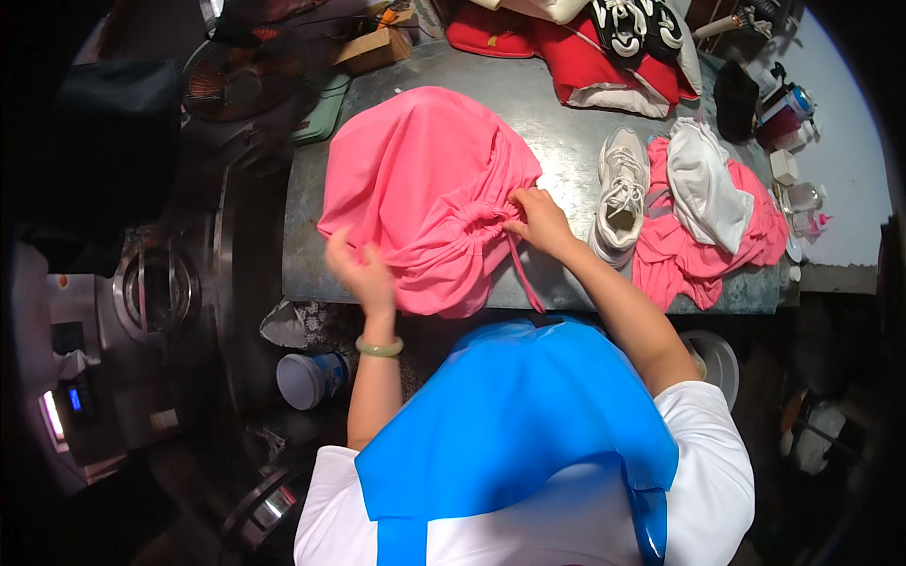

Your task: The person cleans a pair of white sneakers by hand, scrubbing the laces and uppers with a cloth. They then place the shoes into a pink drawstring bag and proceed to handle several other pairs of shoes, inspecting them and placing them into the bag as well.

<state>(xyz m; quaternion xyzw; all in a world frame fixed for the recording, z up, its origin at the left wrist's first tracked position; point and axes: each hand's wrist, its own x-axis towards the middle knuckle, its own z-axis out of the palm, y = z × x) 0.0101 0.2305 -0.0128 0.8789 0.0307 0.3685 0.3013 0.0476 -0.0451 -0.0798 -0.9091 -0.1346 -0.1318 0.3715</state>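
A full pink drawstring bag (pixel 417 163) lies on the metal tabletop (pixel 311 233), its gathered mouth facing me. My right hand (pixel 543 221) pinches the ruched rim of that mouth between thumb and fingers. From beneath this hand a pink cord (pixel 525 279) hangs toward the table's front edge. Slightly blurred, my left hand (pixel 359 272) is at the bag's lower left side with fingers apart, holding nothing; whether it touches the cloth is unclear. What fills the bag is hidden. To the right of the bag sits a pale lace-up sneaker (pixel 623 191).
Crumpled pink cloth (pixel 683 265) with a white cloth (pixel 708 191) on top lies beside the sneaker. Red-and-white padded fabric (pixel 601 78) carries black-and-white shoes (pixel 630 32) at the back. Bottles (pixel 786 117) line the right side. A fan (pixel 244 85) stands left; a white bucket (pixel 301 380) is below.
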